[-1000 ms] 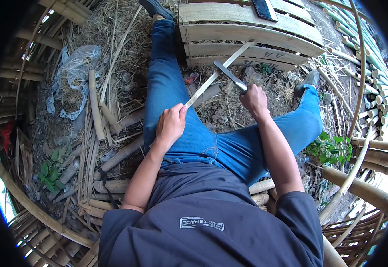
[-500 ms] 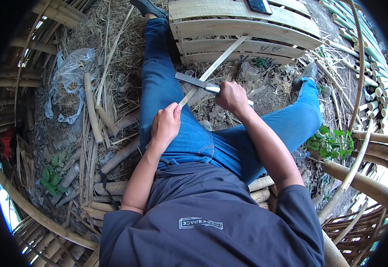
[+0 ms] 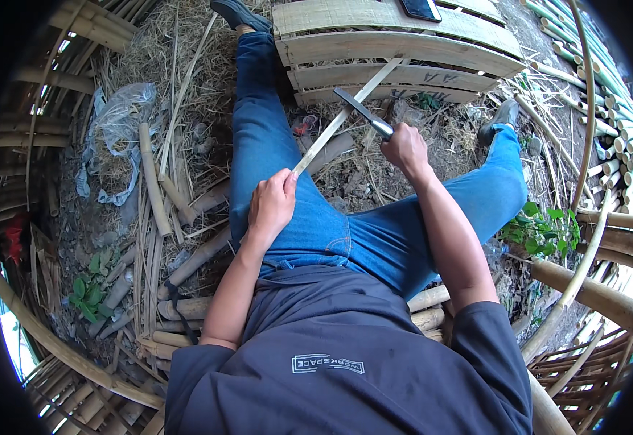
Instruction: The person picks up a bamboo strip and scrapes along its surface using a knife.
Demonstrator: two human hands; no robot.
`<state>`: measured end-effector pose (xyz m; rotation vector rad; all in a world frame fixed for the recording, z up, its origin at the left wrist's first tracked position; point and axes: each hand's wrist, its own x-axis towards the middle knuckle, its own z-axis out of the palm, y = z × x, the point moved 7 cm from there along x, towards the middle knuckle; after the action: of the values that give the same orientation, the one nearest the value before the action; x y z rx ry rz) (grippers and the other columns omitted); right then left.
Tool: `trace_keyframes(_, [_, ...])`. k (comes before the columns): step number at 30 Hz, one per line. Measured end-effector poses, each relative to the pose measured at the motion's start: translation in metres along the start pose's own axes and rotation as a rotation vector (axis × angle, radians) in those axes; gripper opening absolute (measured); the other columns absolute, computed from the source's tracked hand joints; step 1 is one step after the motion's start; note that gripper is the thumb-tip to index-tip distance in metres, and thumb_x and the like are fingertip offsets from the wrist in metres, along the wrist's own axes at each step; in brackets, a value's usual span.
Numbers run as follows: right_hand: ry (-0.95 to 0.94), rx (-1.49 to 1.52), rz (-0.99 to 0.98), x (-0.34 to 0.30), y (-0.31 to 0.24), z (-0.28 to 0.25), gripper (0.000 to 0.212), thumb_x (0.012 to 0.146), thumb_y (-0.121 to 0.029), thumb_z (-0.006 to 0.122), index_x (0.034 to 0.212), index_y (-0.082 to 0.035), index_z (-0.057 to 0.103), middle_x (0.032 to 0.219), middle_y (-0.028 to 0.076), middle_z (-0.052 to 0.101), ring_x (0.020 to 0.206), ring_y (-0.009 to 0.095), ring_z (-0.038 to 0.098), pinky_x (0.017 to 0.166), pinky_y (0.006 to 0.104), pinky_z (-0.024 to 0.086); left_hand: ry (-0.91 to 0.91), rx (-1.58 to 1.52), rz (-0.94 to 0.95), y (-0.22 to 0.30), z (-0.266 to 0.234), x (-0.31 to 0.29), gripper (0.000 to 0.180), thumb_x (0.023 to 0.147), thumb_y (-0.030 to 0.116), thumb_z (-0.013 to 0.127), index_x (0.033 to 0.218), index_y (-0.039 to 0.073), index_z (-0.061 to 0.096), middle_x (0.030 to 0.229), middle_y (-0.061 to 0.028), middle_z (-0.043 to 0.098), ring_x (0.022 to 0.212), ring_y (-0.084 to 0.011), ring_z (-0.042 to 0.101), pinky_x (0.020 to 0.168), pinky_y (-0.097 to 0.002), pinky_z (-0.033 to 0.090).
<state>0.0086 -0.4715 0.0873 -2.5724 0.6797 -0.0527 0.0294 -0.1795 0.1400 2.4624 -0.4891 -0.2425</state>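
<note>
My left hand (image 3: 273, 203), closed above my left thigh, grips the near end of a long pale bamboo strip (image 3: 323, 141). The strip slants away to the right, its far end against the slatted wooden crate (image 3: 403, 45). In my right hand (image 3: 406, 151) is the handle of a straight-bladed knife (image 3: 360, 107). Its blade points far left and crosses the strip's farther half; whether its edge touches the strip I cannot tell. My right fist hides most of the handle.
A phone (image 3: 421, 9) lies on the crate. Bamboo poles (image 3: 606, 94) are stacked at the far right. On the left are a clear plastic bag (image 3: 122, 119), loose bamboo pieces (image 3: 149, 170) and dry straw. A leafy plant (image 3: 545, 232) grows beside my right knee.
My right hand and the knife have moved away from me and to the right, so the blade is farther up the strip. The left hand and the strip have barely moved.
</note>
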Motion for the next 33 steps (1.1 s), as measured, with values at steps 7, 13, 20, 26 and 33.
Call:
trace_keyframes(7, [-0.047, -0.055, -0.202, -0.019, -0.040, 0.009, 0.020, 0.072, -0.018, 0.061, 0.081, -0.002, 0.071, 0.077, 0.025, 0.067, 0.074, 0.043, 0.067, 0.073, 0.0492, 0.054, 0.010, -0.016, 0.022, -0.001, 0.001, 0.001, 0.030, 0.098, 0.024, 0.049, 0.077, 0.002, 0.055, 0.060, -0.0188, 0.053, 0.060, -0.0398, 0.057, 0.055, -0.0462, 0.040])
trace_keyframes(13, [-0.120, -0.086, -0.224, -0.025, -0.050, 0.012, 0.018, 0.068, -0.014, 0.060, 0.076, -0.001, 0.069, 0.074, 0.026, 0.065, 0.073, 0.043, 0.066, 0.073, 0.0494, 0.054, 0.002, 0.010, 0.001, 0.002, -0.001, 0.001, 0.030, 0.098, 0.024, 0.048, 0.079, 0.002, 0.055, 0.063, -0.0192, 0.056, 0.063, -0.0403, 0.058, 0.057, -0.0463, 0.041])
trace_keyframes(20, [-0.078, -0.151, -0.116, -0.005, -0.025, 0.003, 0.021, 0.067, -0.013, 0.061, 0.081, 0.000, 0.070, 0.082, 0.026, 0.067, 0.079, 0.042, 0.067, 0.076, 0.0475, 0.054, -0.001, -0.019, -0.011, -0.003, 0.001, 0.000, 0.028, 0.098, 0.025, 0.049, 0.082, 0.002, 0.055, 0.071, -0.0230, 0.060, 0.073, -0.0470, 0.058, 0.061, -0.0548, 0.043])
trace_keyframes(26, [0.051, -0.043, 0.099, 0.006, 0.017, -0.006, 0.022, 0.074, -0.016, 0.062, 0.085, 0.000, 0.070, 0.084, 0.027, 0.067, 0.081, 0.042, 0.067, 0.076, 0.0489, 0.054, -0.021, -0.014, -0.016, -0.002, 0.001, -0.003, 0.028, 0.098, 0.023, 0.049, 0.082, 0.002, 0.056, 0.067, -0.0201, 0.058, 0.068, -0.0424, 0.059, 0.059, -0.0489, 0.042])
trace_keyframes(33, [0.027, -0.080, 0.050, 0.006, 0.017, -0.012, 0.026, 0.072, -0.017, 0.063, 0.091, 0.000, 0.070, 0.090, 0.027, 0.068, 0.089, 0.041, 0.067, 0.082, 0.0471, 0.053, 0.024, -0.002, 0.018, -0.002, 0.000, -0.001, 0.027, 0.098, 0.023, 0.049, 0.082, 0.001, 0.056, 0.068, -0.0209, 0.058, 0.069, -0.0428, 0.059, 0.059, -0.0488, 0.042])
